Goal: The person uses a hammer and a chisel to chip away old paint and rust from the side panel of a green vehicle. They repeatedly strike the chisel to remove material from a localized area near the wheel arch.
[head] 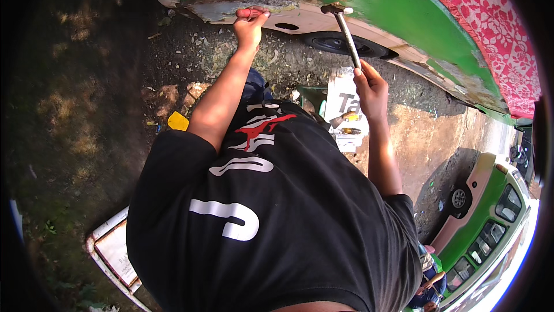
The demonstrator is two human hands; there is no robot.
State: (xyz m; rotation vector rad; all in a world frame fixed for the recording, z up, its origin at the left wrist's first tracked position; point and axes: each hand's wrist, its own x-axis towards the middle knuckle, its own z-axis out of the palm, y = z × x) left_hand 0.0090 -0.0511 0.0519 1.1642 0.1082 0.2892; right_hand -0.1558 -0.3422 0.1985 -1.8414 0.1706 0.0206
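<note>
My left hand [249,31] grips a screwdriver with a red handle [246,12], its thin shaft pointing right along the lower body of a green vehicle [381,5]. Around it the paint is scraped and rusty, with a bare grey patch [242,8]. An oval hole [287,26] opens in the pink lower strip beside the shaft. My right hand [372,89] holds a hammer [347,37] near the end of its handle. The hammer's head is up by the green panel, right of the screwdriver and apart from it. Whether the screwdriver's tip touches the metal is hard to tell.
A black wheel [346,45] lies under the vehicle. Printed paper [339,85] on the ground bears a scraper [341,118] and a yellow-and-black-handled tool [351,130]. A red floral cloth [497,31] hangs at right. Behind are a rusty white panel [113,249], another van [469,221] and a person [428,286].
</note>
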